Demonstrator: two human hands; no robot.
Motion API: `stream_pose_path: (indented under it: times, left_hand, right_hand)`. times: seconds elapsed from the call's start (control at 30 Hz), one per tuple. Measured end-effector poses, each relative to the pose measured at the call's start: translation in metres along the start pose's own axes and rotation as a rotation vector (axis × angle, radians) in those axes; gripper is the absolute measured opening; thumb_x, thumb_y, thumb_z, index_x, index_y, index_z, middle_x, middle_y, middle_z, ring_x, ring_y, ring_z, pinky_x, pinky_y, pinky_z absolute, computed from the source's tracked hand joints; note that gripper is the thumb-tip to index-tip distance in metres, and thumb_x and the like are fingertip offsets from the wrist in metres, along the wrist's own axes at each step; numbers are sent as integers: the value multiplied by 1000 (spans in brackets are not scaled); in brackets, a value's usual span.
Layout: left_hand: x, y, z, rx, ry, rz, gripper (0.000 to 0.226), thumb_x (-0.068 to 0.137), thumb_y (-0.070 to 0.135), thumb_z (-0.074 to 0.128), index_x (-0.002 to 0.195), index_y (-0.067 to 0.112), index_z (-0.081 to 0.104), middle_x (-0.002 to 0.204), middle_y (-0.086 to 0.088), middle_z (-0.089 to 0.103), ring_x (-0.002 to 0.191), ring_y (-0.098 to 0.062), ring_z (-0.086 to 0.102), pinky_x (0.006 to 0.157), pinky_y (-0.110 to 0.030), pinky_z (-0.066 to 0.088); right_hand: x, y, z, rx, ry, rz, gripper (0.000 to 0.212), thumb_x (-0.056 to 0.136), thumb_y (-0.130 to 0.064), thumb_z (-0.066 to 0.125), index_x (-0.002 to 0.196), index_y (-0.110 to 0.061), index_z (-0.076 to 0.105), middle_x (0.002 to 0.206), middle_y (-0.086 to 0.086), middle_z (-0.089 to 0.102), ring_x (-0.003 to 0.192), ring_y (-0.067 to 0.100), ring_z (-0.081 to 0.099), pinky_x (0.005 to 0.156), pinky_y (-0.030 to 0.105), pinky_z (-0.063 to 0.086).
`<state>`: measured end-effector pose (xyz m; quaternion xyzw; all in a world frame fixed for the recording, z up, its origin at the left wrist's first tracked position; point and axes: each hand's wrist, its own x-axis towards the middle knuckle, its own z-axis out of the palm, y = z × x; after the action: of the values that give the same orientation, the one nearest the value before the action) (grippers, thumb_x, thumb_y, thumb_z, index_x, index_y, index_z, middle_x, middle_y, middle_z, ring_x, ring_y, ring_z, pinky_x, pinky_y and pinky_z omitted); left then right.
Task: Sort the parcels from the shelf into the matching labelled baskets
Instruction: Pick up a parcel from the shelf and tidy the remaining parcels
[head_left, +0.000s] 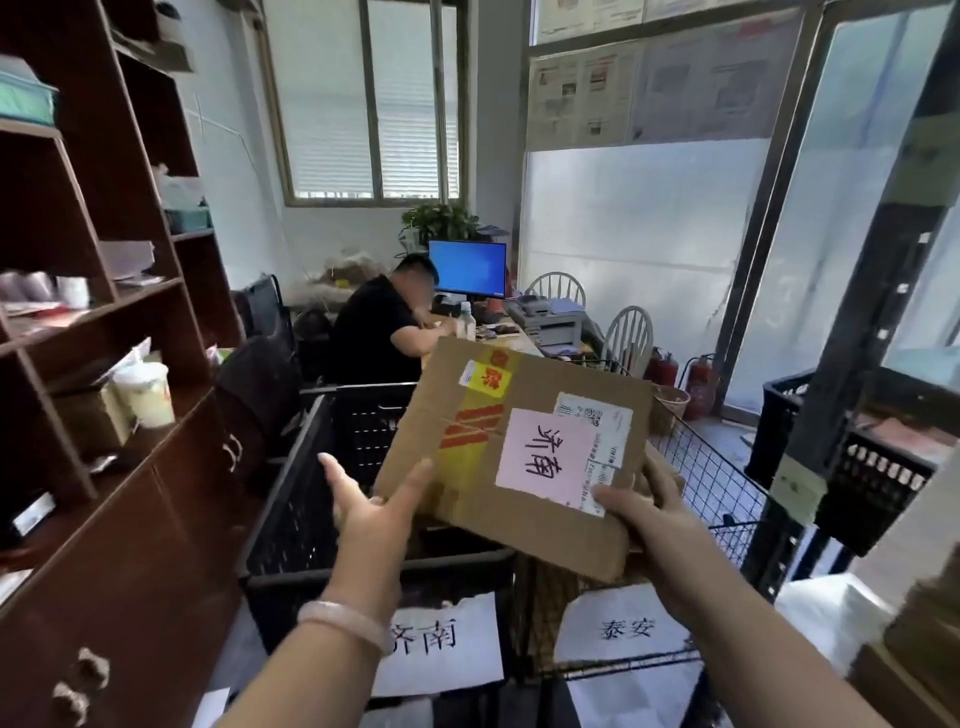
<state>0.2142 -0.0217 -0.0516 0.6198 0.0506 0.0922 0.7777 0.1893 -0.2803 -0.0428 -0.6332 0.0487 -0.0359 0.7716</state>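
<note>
A flat brown cardboard parcel (519, 457) with a pink label reading 济南 hangs tilted above two baskets. My right hand (654, 514) grips its near right corner, thumb on top. My left hand (369, 499) touches its left edge with straight, spread fingers, thumb along the side. Below the left hand stands a black plastic basket (291, 519) with a white sign reading 济南 (441, 644). To its right a wire basket (711, 478) carries a sign reading 泰安 (623, 631); the parcel hides most of its inside.
A dark wooden shelf and cabinet (104, 415) with parcels and cups fills the left. A person (379, 322) sits at a desk with a monitor behind the baskets. Another black crate (852, 457) stands at the right behind a dark post (831, 415). Cardboard boxes (914, 634) sit at the lower right.
</note>
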Motion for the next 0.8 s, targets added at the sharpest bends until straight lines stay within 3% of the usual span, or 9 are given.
stream_pose_path:
  times: [0.1,0.23,0.3,0.4,0.47,0.53,0.63,0.7,0.8]
  left_hand:
    - [31,19,-29,181,-7,63,115,62,61,79,152,53,7,165,6,14,144,-11,24,109,-40,32]
    - [59,48,-41,596,-331,208,93,65,62,80,145,55,35,150,21,38,132,0,37,106,-26,33]
    - [70,63,-43,764,-546,131,86,64,63,82,138,63,38,143,26,43,129,2,41,103,-22,36]
    - [84,68,-48,666,-765,-131,68,77,29,84,123,64,47,120,17,69,108,-4,67,83,-21,55]
    - [92,60,-58,533,-746,-200,64,75,21,86,120,55,56,112,7,74,101,-16,72,75,-26,59]
    - [101,48,-71,388,-671,-224,62,71,24,88,120,48,59,112,-1,75,99,-25,73,72,-31,60]
    - [115,30,-89,170,-464,-250,53,71,30,85,115,43,60,106,-6,76,90,-28,75,63,-34,60]
    - [126,22,-96,65,-346,-250,48,73,35,79,117,37,61,103,-10,76,88,-28,75,61,-34,59]
    - [143,18,-99,-4,-263,-255,47,82,37,74,126,28,59,102,-10,76,88,-28,75,63,-34,60]
  right_hand:
    - [17,-18,-15,-74,-72,0,69,58,-33,84,117,-52,56,100,-5,75,83,28,73,59,38,58]
    - [34,-34,-13,-243,-232,2,73,53,-39,85,122,-42,60,108,1,73,86,32,72,65,38,57]
    - [42,-40,-3,-336,-290,-22,70,52,-39,85,118,-45,64,109,-2,73,91,31,72,72,42,58]
    - [54,-47,14,-430,-325,-65,62,52,-42,86,111,-49,68,107,-9,72,94,27,71,83,49,58]
    - [64,-49,26,-423,-299,-92,65,53,-50,88,114,-48,66,116,-8,70,96,25,71,82,48,58]
    - [72,-49,41,-383,-163,-162,70,49,-66,84,114,-54,63,127,-10,63,103,18,68,85,44,57]
    - [84,-37,68,-423,25,-216,89,44,-81,75,125,-62,44,144,-6,44,118,17,54,98,49,48]
    - [89,-18,92,-459,-22,-172,111,42,-84,74,139,-60,24,156,-3,30,125,18,48,102,49,44]
    - [95,9,138,-558,-165,-121,112,56,-74,76,145,-58,9,155,-11,29,126,14,46,103,40,43]
